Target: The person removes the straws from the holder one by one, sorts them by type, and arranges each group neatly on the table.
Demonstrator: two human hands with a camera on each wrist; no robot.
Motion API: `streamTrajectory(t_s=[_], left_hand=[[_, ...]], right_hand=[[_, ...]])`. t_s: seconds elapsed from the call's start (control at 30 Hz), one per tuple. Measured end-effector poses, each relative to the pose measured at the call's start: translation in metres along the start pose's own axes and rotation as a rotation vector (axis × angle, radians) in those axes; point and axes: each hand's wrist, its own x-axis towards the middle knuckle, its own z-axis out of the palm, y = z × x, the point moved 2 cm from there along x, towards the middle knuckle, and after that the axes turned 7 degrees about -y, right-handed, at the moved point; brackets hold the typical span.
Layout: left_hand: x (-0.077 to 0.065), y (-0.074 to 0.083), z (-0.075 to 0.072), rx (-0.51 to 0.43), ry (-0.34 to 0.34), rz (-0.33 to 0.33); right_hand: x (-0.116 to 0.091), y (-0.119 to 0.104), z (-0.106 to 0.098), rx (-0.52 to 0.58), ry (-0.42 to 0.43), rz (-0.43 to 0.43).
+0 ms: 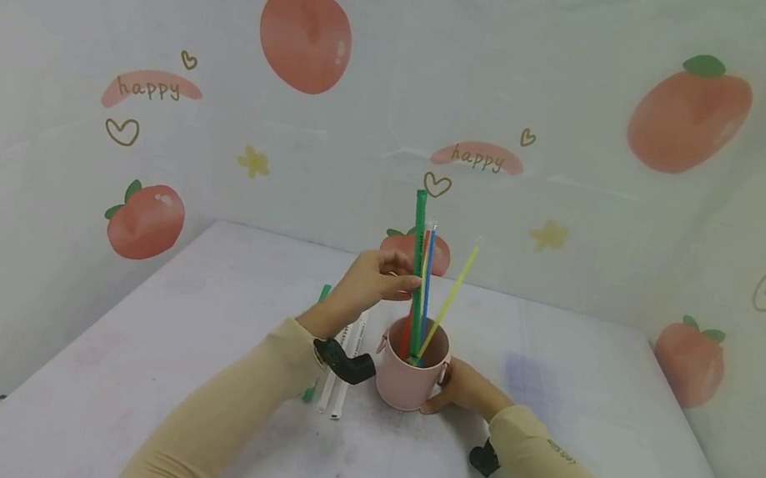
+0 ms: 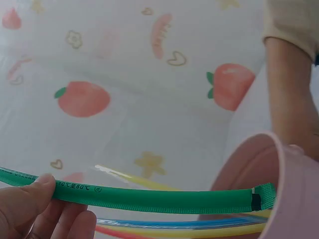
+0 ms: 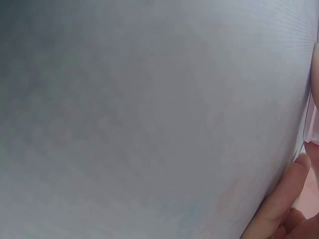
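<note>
My left hand (image 1: 369, 286) pinches a green wrapped straw (image 2: 164, 200) between thumb and fingers. The straw's lower end is inside the mouth of a small pink bucket (image 1: 405, 388). Against the right side of the bucket, my right hand (image 1: 472, 391) grips it with the thumb toward the front; the other fingers are partly hidden. Inside the bucket lean a yellow straw (image 1: 453, 297), a blue straw (image 1: 430, 268) and a red straw (image 1: 405, 337), among others. The right wrist view shows mostly the white tabletop, with fingers at its right edge.
Left of the bucket, white-wrapped straws (image 1: 338, 401) and a green straw (image 1: 309, 392) lie on the white-covered table (image 1: 178, 374), partly behind the left forearm. A peach-print curtain (image 1: 390, 105) hangs behind the table. Black wrist cameras (image 1: 344, 363) sit on both wrists.
</note>
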Motion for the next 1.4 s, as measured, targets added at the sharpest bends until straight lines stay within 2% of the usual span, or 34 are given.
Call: streamTrajectory(t_s=[0.33, 0.57, 1.0, 1.4], left_hand=[[0.001, 0.013, -0.028, -0.111, 0.096, 0.016], [-0.002, 0.010, -0.045, -0.094, 0.138, 0.001], [-0.001, -0.013, -0.082, -0.057, 0.229, -0.094], [-0.010, -0.043, -0.114, -0.024, 0.303, -0.221]], right_hand=[[0.001, 0.001, -0.002, -0.016, 0.015, -0.031], [0.001, 0.001, -0.001, -0.013, 0.018, -0.027], [0.001, 0.003, -0.002, 0.000, 0.019, 0.006], [0.002, 0.004, 0.000, -0.011, 0.026, -0.008]])
